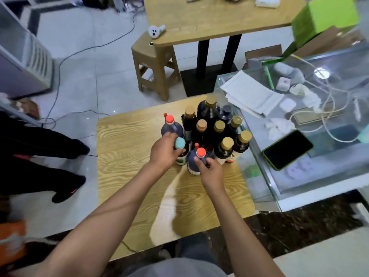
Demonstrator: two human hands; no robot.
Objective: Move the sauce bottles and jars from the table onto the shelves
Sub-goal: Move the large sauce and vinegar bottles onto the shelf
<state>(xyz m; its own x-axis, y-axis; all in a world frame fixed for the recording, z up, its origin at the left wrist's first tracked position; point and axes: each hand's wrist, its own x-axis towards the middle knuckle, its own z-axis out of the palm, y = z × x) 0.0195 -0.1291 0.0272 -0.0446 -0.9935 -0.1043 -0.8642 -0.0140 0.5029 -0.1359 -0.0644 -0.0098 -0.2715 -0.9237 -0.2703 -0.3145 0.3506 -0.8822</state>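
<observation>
The left hand (164,149) grasps the neck of a teal-capped bottle (180,147). Just to its right, the right hand (210,169) grips a red-capped bottle (196,160) below the cap. Both bottles stand on the wooden surface (129,166), with the other dark bottles (217,126) clustered just beyond the hands.

bottles (211,128) on table (127,148)

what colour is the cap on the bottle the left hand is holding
Light teal cap, gripped by the left hand; seen in the head view.
</observation>
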